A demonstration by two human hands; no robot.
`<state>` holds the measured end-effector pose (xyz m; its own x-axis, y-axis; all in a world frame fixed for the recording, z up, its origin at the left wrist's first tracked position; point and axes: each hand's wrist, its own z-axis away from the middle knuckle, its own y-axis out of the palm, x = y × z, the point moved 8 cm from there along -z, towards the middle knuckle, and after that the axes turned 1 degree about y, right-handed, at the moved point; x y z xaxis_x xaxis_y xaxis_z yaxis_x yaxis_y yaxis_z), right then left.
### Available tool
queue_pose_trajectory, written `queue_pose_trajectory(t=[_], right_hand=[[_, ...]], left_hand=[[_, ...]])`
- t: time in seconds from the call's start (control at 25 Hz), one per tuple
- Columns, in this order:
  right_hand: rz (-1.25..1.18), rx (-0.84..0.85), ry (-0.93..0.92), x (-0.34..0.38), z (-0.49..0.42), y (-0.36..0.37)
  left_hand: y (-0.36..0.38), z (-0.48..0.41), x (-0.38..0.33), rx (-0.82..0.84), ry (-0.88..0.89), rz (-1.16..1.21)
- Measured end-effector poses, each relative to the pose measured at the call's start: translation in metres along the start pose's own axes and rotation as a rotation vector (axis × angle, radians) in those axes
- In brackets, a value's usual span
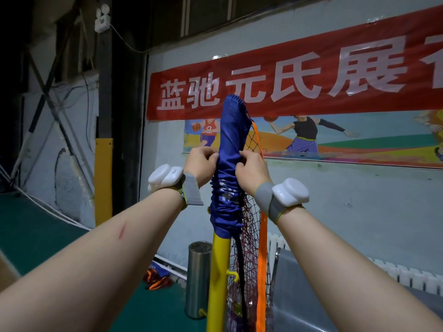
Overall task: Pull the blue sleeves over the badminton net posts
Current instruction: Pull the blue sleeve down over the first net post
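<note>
A blue fabric sleeve [229, 130] covers the top of a yellow net post [218, 271]. Its lower part is bunched in folds, and its hem ends just above the bare yellow pole. My left hand [200, 164] pinches the sleeve's left side at mid-height. My right hand [251, 172] grips the right side at about the same height. A dark net [249, 226] with an orange edge band [262, 259] hangs beside the post on the right, partly tucked under the sleeve.
A steel bin [197, 279] stands behind the post by the wall. A bundle of blue and orange cloth [157, 276] lies on the green floor. A white radiator [407, 276] runs along the wall at right, with a grey bench [311, 295] before it.
</note>
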<state>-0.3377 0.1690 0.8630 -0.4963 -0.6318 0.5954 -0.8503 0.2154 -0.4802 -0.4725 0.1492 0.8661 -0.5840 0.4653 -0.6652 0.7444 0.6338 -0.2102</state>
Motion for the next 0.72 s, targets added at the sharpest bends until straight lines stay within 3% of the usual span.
queue_pose_trajectory(t=[0.24, 0.72], right_hand=[[-0.050, -0.031, 0.027, -0.002, 0.008, 0.006], [0.037, -0.232, 0.090, 0.011, 0.042, 0.006]], left_hand=[[0.003, 0.013, -0.004, 0.137, 0.031, 0.055], [-0.014, 0.030, 0.054, 0.242, -0.111, 0.099]])
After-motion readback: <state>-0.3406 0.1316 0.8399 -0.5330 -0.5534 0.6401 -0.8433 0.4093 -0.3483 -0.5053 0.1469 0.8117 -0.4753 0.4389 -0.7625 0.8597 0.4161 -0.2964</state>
